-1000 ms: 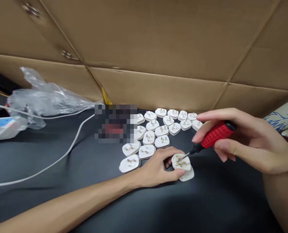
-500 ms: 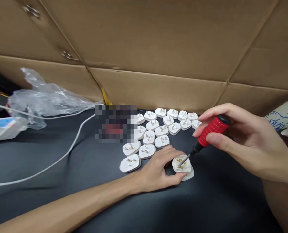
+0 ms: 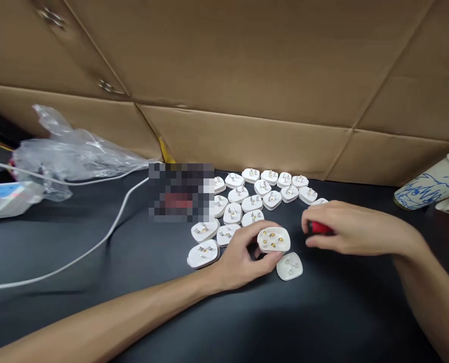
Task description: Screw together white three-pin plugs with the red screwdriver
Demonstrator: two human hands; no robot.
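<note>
My left hand (image 3: 249,257) is closed around a white plug (image 3: 274,239), holding it tilted so that the brass screw terminals inside show. Just below the plug, a loose white plug cover (image 3: 290,266) lies on the black tabletop. Off to the right, my right hand (image 3: 347,229) grips a red-handled screwdriver (image 3: 318,228) low over the table. Only a short piece of the red handle shows between the fingers; its shaft cannot be seen. Several white plugs (image 3: 232,214) with flat metal pins facing up stand in loose rows beyond my left hand.
Brown padded panels (image 3: 239,70) close off the back. At the left are a clear plastic bag (image 3: 76,151), a white cable (image 3: 114,219) and a white device (image 3: 10,199). A patterned cup (image 3: 428,186) lies on its side at the right. A pixelated patch hides something beside the plugs.
The screwdriver has come out of the plug. My right hand has moved down and turned over with it. My left hand has shifted the plug slightly left and up, uncovering the loose cover.
</note>
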